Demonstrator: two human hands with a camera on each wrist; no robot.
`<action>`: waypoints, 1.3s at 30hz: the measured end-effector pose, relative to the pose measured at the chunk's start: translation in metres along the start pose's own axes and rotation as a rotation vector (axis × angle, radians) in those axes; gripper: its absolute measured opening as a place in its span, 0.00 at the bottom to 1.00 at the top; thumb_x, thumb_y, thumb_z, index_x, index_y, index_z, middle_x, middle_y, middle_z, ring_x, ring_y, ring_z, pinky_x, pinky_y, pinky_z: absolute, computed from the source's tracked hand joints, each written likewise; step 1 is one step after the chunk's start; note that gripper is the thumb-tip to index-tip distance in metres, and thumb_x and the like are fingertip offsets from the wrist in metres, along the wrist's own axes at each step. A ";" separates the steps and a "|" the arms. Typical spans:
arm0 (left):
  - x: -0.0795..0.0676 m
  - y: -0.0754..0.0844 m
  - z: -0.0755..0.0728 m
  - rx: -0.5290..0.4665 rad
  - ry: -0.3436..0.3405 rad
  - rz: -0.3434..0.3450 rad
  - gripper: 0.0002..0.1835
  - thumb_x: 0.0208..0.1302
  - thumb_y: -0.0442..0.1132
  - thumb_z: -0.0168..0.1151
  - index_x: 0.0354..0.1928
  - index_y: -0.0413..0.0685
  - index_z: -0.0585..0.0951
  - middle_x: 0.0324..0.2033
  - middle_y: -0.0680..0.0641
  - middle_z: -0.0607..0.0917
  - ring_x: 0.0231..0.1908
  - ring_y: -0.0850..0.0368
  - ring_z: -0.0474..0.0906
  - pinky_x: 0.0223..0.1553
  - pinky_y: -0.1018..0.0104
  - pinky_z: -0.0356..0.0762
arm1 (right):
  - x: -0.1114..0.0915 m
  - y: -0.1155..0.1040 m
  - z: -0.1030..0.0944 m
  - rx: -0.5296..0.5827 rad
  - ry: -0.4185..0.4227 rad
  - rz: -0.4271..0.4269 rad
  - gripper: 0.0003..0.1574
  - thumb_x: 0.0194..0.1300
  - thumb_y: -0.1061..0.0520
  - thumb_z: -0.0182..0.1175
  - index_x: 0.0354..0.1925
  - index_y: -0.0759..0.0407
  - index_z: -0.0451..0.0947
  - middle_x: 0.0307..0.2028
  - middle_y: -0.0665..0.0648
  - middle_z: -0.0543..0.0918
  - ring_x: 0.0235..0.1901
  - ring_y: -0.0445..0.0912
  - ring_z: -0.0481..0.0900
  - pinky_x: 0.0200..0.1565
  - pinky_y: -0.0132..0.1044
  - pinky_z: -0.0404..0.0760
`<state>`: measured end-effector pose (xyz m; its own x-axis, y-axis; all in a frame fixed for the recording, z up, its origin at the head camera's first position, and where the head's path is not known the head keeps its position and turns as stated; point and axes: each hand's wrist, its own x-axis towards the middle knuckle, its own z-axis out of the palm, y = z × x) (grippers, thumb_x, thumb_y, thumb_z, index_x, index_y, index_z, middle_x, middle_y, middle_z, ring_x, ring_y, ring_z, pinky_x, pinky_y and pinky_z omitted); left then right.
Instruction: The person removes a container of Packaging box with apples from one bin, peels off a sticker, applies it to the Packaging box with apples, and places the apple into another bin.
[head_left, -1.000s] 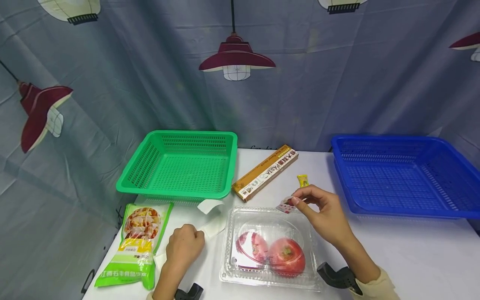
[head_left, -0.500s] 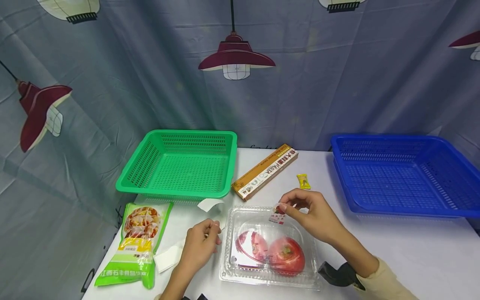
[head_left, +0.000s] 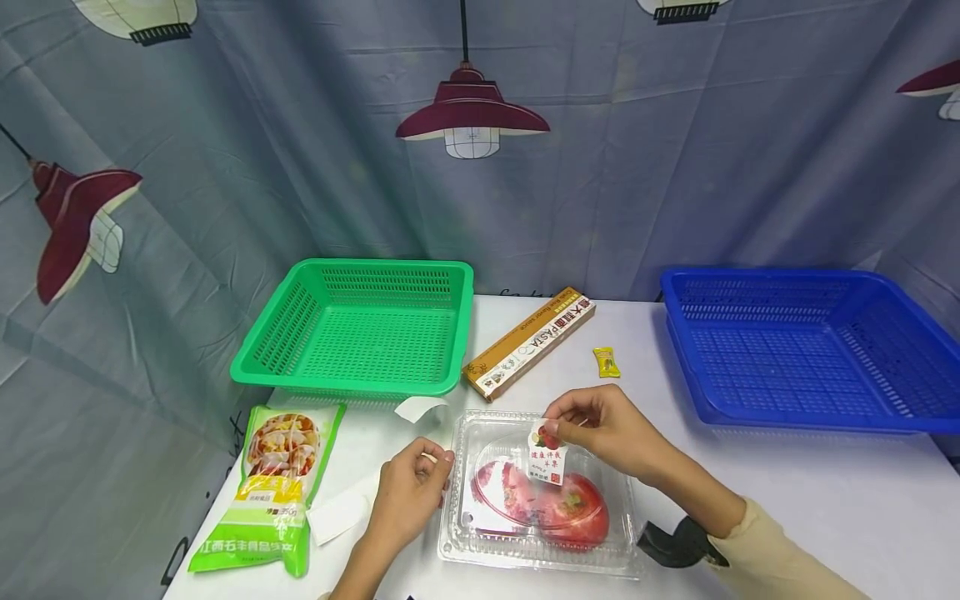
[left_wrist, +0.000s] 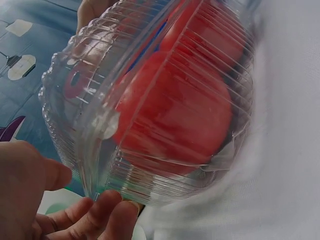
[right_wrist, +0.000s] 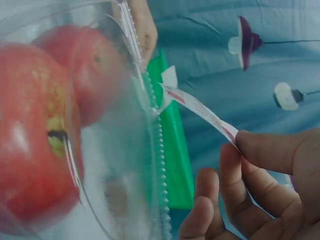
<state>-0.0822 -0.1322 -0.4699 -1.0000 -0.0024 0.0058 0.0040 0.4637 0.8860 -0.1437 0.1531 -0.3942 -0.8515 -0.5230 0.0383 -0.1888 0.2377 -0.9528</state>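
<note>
Two red apples [right_wrist: 30,145] lie inside a clear plastic clamshell box [head_left: 540,562] with its lid down. My right hand [head_left: 615,429] pinches a small white label [head_left: 546,467] by its top edge between thumb and finger. Red writing and a fruit picture mark the label, which overlaps the lid in the head view and curves out past the rim in the right wrist view. My left hand [head_left: 411,492] holds the box's left rim, thumb on one side and fingertips [left_wrist: 107,202] on the other.
White paper pieces [head_left: 337,515] lie left of the box. Beside them is a green food bag [head_left: 247,546]. Behind stand a green basket [head_left: 352,389], a pasta box [head_left: 531,343], a small yellow packet [head_left: 606,362] and, at right, a blue basket [head_left: 810,421].
My left hand has moved from the white paper to the box's left rim. My right hand has brought the label left and nearer over the lid, turning its printed face up.
</note>
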 end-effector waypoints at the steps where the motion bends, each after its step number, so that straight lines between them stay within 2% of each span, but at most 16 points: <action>1: 0.000 0.000 0.000 -0.003 -0.001 0.000 0.14 0.72 0.48 0.58 0.39 0.43 0.78 0.17 0.56 0.80 0.15 0.54 0.79 0.14 0.69 0.71 | 0.001 0.001 0.001 0.012 -0.016 0.012 0.05 0.66 0.60 0.64 0.36 0.62 0.84 0.30 0.56 0.86 0.31 0.52 0.84 0.37 0.42 0.83; 6: -0.001 -0.001 0.001 -0.023 -0.011 0.003 0.16 0.71 0.52 0.59 0.41 0.44 0.77 0.17 0.56 0.80 0.15 0.53 0.79 0.13 0.70 0.67 | 0.003 0.003 0.004 0.080 -0.080 0.049 0.05 0.66 0.63 0.63 0.37 0.66 0.83 0.31 0.59 0.86 0.33 0.53 0.85 0.40 0.42 0.83; 11: -0.002 -0.001 0.001 -0.042 -0.026 -0.005 0.19 0.68 0.54 0.61 0.44 0.45 0.77 0.17 0.56 0.81 0.15 0.55 0.78 0.16 0.69 0.70 | 0.004 0.003 0.005 0.106 -0.108 0.055 0.05 0.66 0.64 0.63 0.38 0.68 0.82 0.31 0.61 0.86 0.33 0.54 0.86 0.41 0.41 0.83; 16: -0.003 0.000 0.000 -0.072 -0.034 -0.016 0.19 0.67 0.53 0.63 0.45 0.44 0.78 0.18 0.55 0.81 0.16 0.54 0.79 0.17 0.68 0.72 | 0.005 0.001 0.005 0.108 -0.120 0.083 0.07 0.66 0.62 0.64 0.39 0.66 0.83 0.32 0.60 0.86 0.30 0.49 0.84 0.35 0.37 0.82; 20: -0.003 0.001 0.000 -0.091 -0.027 -0.020 0.19 0.66 0.53 0.64 0.44 0.43 0.78 0.18 0.54 0.81 0.17 0.54 0.80 0.18 0.68 0.72 | 0.005 0.002 0.007 0.067 -0.135 0.107 0.05 0.64 0.62 0.65 0.38 0.64 0.85 0.31 0.58 0.86 0.26 0.45 0.79 0.28 0.32 0.76; 23: -0.003 0.001 0.000 -0.102 -0.017 -0.023 0.19 0.66 0.53 0.65 0.43 0.43 0.78 0.18 0.53 0.82 0.17 0.54 0.79 0.18 0.69 0.72 | 0.005 0.002 0.009 0.031 -0.143 0.104 0.03 0.63 0.64 0.65 0.36 0.64 0.85 0.30 0.57 0.87 0.27 0.45 0.81 0.29 0.33 0.79; 27: -0.003 0.002 0.001 -0.106 -0.004 -0.023 0.19 0.65 0.51 0.66 0.42 0.42 0.79 0.18 0.53 0.82 0.17 0.55 0.80 0.18 0.69 0.72 | 0.005 0.000 0.012 -0.057 -0.128 0.073 0.02 0.62 0.65 0.66 0.34 0.62 0.85 0.28 0.53 0.86 0.27 0.46 0.83 0.31 0.36 0.82; 31: -0.004 0.003 0.001 -0.110 -0.003 -0.022 0.19 0.65 0.51 0.67 0.42 0.42 0.79 0.18 0.53 0.82 0.17 0.55 0.80 0.18 0.68 0.73 | 0.006 0.000 0.014 -0.149 -0.108 0.034 0.04 0.60 0.66 0.67 0.32 0.59 0.85 0.25 0.50 0.86 0.24 0.45 0.82 0.28 0.34 0.80; 39: -0.004 0.005 0.000 -0.125 -0.014 -0.028 0.18 0.64 0.50 0.67 0.42 0.42 0.79 0.19 0.51 0.81 0.16 0.55 0.79 0.17 0.68 0.74 | 0.008 0.004 0.017 -0.247 -0.108 -0.022 0.05 0.60 0.66 0.68 0.29 0.57 0.85 0.23 0.46 0.84 0.23 0.42 0.82 0.27 0.34 0.81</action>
<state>-0.0783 -0.1303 -0.4654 -0.9997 -0.0013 -0.0251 -0.0240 0.3497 0.9365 -0.1432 0.1361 -0.4024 -0.7911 -0.6115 0.0126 -0.3312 0.4110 -0.8493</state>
